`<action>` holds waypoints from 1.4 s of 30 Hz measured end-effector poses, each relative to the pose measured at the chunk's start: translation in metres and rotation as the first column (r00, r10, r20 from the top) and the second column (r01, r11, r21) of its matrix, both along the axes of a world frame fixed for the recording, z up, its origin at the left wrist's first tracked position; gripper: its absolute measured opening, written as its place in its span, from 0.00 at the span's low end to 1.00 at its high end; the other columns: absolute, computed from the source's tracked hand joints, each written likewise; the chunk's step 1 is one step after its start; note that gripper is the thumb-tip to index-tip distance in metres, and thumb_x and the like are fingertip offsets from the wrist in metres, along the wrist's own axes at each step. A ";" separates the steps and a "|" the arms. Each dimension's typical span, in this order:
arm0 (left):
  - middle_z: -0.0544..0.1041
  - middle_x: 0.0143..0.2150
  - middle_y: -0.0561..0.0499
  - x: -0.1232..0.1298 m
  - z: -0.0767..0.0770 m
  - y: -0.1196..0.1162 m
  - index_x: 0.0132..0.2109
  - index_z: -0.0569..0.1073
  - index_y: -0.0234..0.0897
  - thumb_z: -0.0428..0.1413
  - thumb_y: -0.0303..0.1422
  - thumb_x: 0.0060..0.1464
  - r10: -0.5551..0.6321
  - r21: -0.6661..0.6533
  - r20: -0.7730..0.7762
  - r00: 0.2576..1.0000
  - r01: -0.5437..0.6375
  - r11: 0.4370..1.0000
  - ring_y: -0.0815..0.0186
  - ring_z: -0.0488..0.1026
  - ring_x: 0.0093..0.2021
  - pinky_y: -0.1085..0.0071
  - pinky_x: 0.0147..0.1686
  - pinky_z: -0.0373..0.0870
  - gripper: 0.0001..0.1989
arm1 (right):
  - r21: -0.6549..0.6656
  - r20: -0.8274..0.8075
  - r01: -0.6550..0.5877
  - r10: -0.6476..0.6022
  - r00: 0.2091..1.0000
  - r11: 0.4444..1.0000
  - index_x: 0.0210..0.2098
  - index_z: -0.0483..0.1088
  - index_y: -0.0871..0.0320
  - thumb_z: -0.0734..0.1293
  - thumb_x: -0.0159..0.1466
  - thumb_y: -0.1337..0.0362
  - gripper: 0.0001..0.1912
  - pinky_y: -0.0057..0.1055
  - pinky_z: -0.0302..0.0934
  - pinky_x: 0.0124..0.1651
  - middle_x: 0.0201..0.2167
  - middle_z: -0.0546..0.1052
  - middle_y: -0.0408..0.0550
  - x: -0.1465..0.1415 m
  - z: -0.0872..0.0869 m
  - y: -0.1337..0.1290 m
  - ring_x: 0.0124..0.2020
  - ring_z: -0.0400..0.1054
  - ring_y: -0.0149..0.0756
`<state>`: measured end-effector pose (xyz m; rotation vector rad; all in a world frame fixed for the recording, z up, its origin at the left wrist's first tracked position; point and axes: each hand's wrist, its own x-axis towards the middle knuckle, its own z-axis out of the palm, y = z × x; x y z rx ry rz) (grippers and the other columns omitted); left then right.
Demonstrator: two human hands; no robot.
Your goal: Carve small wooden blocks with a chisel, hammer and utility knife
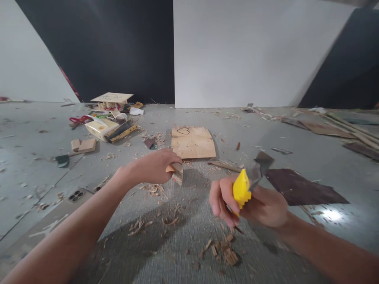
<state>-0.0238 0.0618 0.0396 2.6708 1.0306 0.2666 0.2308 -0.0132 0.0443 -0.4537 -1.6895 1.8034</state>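
Wooden piece [177, 172] and yellow-handled knife [241, 188] are gripped over the floor [189, 236].
The piece is clenched in the left hand [155, 165], the knife in the right hand [260, 205]; shavings [225, 252] are scattered beneath.

Grey floor [296, 157] with wood shavings [222, 248]

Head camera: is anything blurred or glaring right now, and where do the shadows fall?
Head view: the right hand and its yellow-handled knife are motion-blurred; the left hand with its wood piece is sharper. A glare spot shines on the floor at right. Arm shadows fall toward the viewer; wide-angle edges bend.
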 end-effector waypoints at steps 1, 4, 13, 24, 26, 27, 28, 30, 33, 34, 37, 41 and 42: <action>0.75 0.37 0.49 0.000 0.001 -0.001 0.38 0.74 0.40 0.51 0.24 0.45 0.002 -0.014 -0.013 1.000 -0.002 1.000 0.61 0.68 0.42 0.67 0.42 0.61 0.13 | 0.017 -0.013 -0.017 0.017 1.000 1.000 0.24 0.63 0.56 0.55 0.62 0.42 0.25 0.28 0.51 0.19 0.29 0.72 0.51 -0.001 0.002 -0.002 0.19 0.61 0.29; 0.75 0.37 0.49 0.001 0.003 -0.003 0.39 0.73 0.40 0.50 0.24 0.45 0.009 -0.034 -0.044 0.999 -0.010 0.999 0.61 0.68 0.43 0.68 0.42 0.60 0.13 | 0.080 -0.071 -0.091 0.097 0.993 0.993 0.25 0.62 0.57 0.54 0.63 0.42 0.26 0.25 0.49 0.18 0.29 0.72 0.52 -0.003 0.006 -0.004 0.19 0.60 0.27; 0.74 0.36 0.51 0.002 0.001 -0.002 0.39 0.73 0.41 0.50 0.22 0.45 -0.015 0.029 -0.058 0.998 0.016 0.999 0.62 0.67 0.42 0.68 0.41 0.60 0.15 | -0.063 -0.085 0.003 -0.009 0.996 0.998 0.27 0.66 0.58 0.57 0.64 0.44 0.24 0.24 0.49 0.18 0.16 0.69 0.43 -0.001 -0.011 -0.002 0.15 0.58 0.26; 0.74 0.35 0.52 0.001 0.001 -0.003 0.35 0.72 0.40 0.51 0.22 0.43 -0.052 0.017 -0.035 0.998 0.053 0.998 0.63 0.67 0.41 0.68 0.40 0.61 0.12 | 0.794 0.352 0.030 -0.499 0.792 0.607 0.26 0.65 0.58 0.52 0.69 0.50 0.24 0.30 0.47 0.27 0.21 0.68 0.45 0.015 -0.040 0.033 0.22 0.59 0.31; 0.74 0.36 0.52 0.002 0.001 -0.002 0.35 0.72 0.39 0.51 0.22 0.43 -0.061 0.022 -0.039 0.997 0.062 0.998 0.62 0.67 0.42 0.67 0.41 0.60 0.12 | 0.882 0.431 -0.168 -0.610 0.665 0.439 0.28 0.67 0.59 0.53 0.69 0.51 0.22 0.30 0.45 0.27 0.20 0.68 0.44 0.018 -0.048 0.040 0.21 0.59 0.31; 0.74 0.36 0.51 0.002 0.001 -0.002 0.36 0.71 0.39 0.50 0.21 0.42 -0.066 0.024 -0.044 0.997 0.067 0.997 0.61 0.67 0.43 0.67 0.42 0.60 0.14 | 0.891 0.447 -0.240 -0.644 0.622 0.386 0.30 0.67 0.59 0.53 0.69 0.51 0.22 0.30 0.45 0.27 0.21 0.69 0.44 0.019 -0.051 0.042 0.22 0.60 0.32; 0.74 0.37 0.51 0.002 0.001 -0.001 0.37 0.71 0.39 0.49 0.19 0.41 -0.074 0.023 -0.049 0.996 0.075 0.997 0.61 0.66 0.43 0.67 0.42 0.60 0.15 | 0.892 0.452 -0.289 -0.670 0.590 0.348 0.32 0.68 0.59 0.53 0.69 0.52 0.21 0.29 0.45 0.27 0.23 0.71 0.44 0.019 -0.053 0.044 0.24 0.62 0.33; 0.73 0.39 0.50 0.003 0.000 0.000 0.38 0.70 0.39 0.47 0.17 0.39 -0.092 0.017 -0.061 0.994 0.093 0.996 0.61 0.66 0.45 0.68 0.42 0.60 0.19 | 0.895 0.437 -0.333 -0.726 0.530 0.295 0.33 0.67 0.59 0.55 0.69 0.54 0.18 0.29 0.47 0.29 0.27 0.73 0.46 0.016 -0.053 0.045 0.27 0.65 0.35; 0.72 0.37 0.50 0.005 -0.003 0.000 0.37 0.68 0.37 0.46 0.15 0.37 -0.101 0.044 -0.082 0.991 0.105 0.993 0.62 0.65 0.43 0.68 0.41 0.60 0.19 | 0.892 0.415 -0.363 -0.810 0.414 0.271 0.33 0.67 0.59 0.58 0.68 0.59 0.12 0.30 0.49 0.31 0.29 0.74 0.47 0.007 -0.048 0.043 0.32 0.67 0.37; 0.71 0.36 0.50 0.006 -0.004 0.001 0.35 0.67 0.37 0.46 0.15 0.37 -0.101 0.063 -0.088 0.991 0.107 0.992 0.62 0.65 0.41 0.69 0.40 0.60 0.18 | 0.883 0.421 -0.379 -0.824 0.380 0.276 0.34 0.67 0.59 0.59 0.68 0.61 0.10 0.31 0.50 0.33 0.30 0.74 0.47 0.003 -0.046 0.042 0.33 0.68 0.38; 0.69 0.32 0.50 0.008 -0.006 0.000 0.32 0.65 0.37 0.46 0.16 0.37 -0.104 0.106 -0.091 0.990 0.114 0.988 0.63 0.63 0.38 0.68 0.38 0.59 0.14 | 0.857 0.444 -0.419 -0.842 0.307 0.299 0.35 0.67 0.58 0.60 0.67 0.61 0.09 0.35 0.52 0.39 0.29 0.76 0.47 -0.005 -0.046 0.036 0.33 0.69 0.39; 0.69 0.31 0.50 0.008 -0.008 0.001 0.31 0.64 0.36 0.47 0.17 0.36 -0.106 0.122 -0.085 0.991 0.116 0.986 0.62 0.63 0.38 0.68 0.37 0.58 0.13 | 0.840 0.457 -0.444 -0.848 0.268 0.313 0.35 0.67 0.57 0.60 0.67 0.59 0.09 0.37 0.52 0.41 0.29 0.77 0.46 -0.012 -0.050 0.031 0.32 0.71 0.40; 0.69 0.31 0.50 0.007 -0.008 0.001 0.30 0.64 0.36 0.47 0.17 0.36 -0.104 0.125 -0.083 0.991 0.114 0.986 0.62 0.63 0.38 0.68 0.36 0.58 0.13 | 0.839 0.456 -0.446 -0.850 0.263 0.312 0.35 0.67 0.57 0.60 0.67 0.59 0.09 0.37 0.52 0.41 0.29 0.77 0.46 -0.013 -0.051 0.031 0.32 0.71 0.40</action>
